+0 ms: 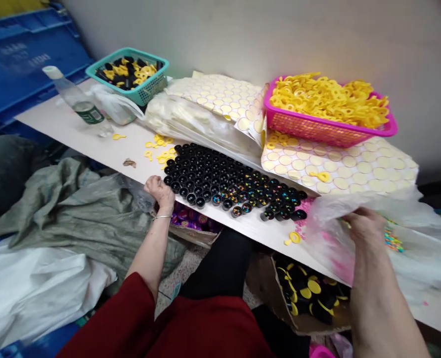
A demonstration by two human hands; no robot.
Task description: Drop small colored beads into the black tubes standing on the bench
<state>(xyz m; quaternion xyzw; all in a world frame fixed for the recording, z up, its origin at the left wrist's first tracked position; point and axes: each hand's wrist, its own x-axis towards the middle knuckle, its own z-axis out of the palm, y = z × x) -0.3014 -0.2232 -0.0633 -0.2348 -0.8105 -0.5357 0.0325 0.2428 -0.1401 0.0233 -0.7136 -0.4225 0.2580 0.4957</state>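
Note:
My left hand [160,191] rests curled at the table's front edge, beside the left end of a dense block of small black cups [194,171]; whatever is inside its fingers is hidden. Cups on the right of the block hold colourful bits, while those on the left look dark inside. My right hand [365,223] is at a clear plastic bag [328,214], fingers bent together, with a few coloured specks at the fingertips. Just right of that wrist, colourful small beads [394,238] show in the bag. Pink bits [304,216] lie between cups and bag.
A pink basket [317,124] of yellow ring-ended pieces stands on printed sheets [328,169]. Further left are a teal basket [149,92] and a bottle [88,112]. Below the edge sit boxes of yellow-and-black pieces [313,288] and purple items [190,216]. Loose yellow pieces [160,141] lie nearby.

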